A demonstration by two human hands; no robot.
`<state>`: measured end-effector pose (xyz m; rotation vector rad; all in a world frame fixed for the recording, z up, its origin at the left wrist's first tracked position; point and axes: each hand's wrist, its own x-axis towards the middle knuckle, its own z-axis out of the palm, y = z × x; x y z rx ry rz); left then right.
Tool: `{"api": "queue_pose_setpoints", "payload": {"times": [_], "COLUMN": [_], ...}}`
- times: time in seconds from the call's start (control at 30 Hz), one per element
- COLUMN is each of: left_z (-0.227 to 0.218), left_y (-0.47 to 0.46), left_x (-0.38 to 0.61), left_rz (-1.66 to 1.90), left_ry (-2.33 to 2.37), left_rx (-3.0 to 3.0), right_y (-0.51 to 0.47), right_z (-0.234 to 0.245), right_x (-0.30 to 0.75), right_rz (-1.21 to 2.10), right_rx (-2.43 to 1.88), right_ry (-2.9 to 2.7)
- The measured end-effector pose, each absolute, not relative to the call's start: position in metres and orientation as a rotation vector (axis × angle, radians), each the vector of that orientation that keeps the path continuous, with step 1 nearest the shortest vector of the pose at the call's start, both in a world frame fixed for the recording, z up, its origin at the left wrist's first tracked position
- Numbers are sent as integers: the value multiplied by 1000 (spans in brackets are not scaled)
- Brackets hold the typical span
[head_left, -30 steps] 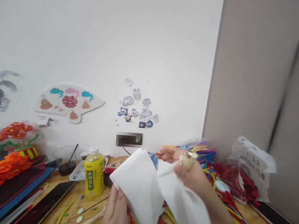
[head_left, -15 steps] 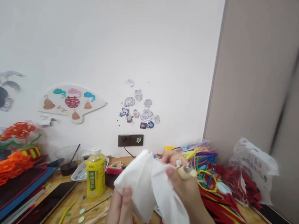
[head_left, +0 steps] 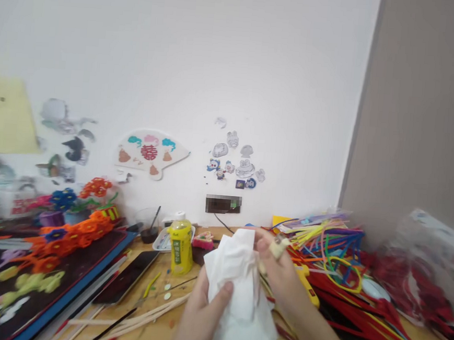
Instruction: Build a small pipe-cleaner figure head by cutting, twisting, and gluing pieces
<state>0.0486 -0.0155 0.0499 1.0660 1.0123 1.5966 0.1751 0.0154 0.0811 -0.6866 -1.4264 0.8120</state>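
A crumpled white paper tissue [head_left: 239, 291] fills the space between my hands, low in the middle of the view. My left hand [head_left: 199, 317] grips it from below, with the thumb pressed on its front. My right hand [head_left: 276, 268] pinches its upper edge from the right. A beige wrap or finger cot [head_left: 278, 248] covers one finger of that hand. The tissue hides the table directly beneath it.
A yellow drink bottle [head_left: 179, 247] stands left of the hands, near a black tablet [head_left: 126, 282] and loose wooden sticks [head_left: 140, 318]. Heaps of colored pipe cleaners [head_left: 334, 257] lie to the right. Orange pipe-cleaner flowers [head_left: 72, 236] rest on a dark board at left.
The tissue has gone from a loose open sheet to a tighter bunch between my hands. The whole scene has shifted right in the view, showing more of the table's left side.
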Motion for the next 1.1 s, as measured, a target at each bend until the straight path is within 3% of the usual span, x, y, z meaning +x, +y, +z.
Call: {"api": "queue_pose_setpoints", "payload": {"times": [0.2, 0.27, 0.33, 0.37, 0.4, 0.63, 0.87, 0.97, 1.1], "left_z": [69, 74, 73, 69, 62, 14, 60, 47, -54], "left_y": [-21, -10, 12, 25, 38, 78, 42, 11, -47], "left_x": [-73, -114, -149, -162, -172, -186, -123, -90, -80], "left_rz": [1833, 1769, 1402, 997, 823, 258, 110, 280, 1087], "left_ry": [1613, 2078, 2682, 2989, 3008, 2975, 2702, 2377, 1505], "left_rx": [1427, 1585, 1733, 1701, 1736, 1775, 2089, 2209, 2352], "right_y": [12, 9, 7, 6, 5, 3, 5, 8, 13], "right_z": [93, 97, 100, 101, 101, 104, 96, 68, 16], "right_x": [203, 209, 212, 213, 215, 223, 214, 211, 215], "right_rz": [766, 699, 645, 626, 614, 573, 704, 879, 942], "right_rx": [-592, -617, -622, -618, -616, -652, -693, -862, -1027], "right_ry": [-1313, -1290, -1240, -1217, -1207, -1185, -1301, -1403, -1451]}}
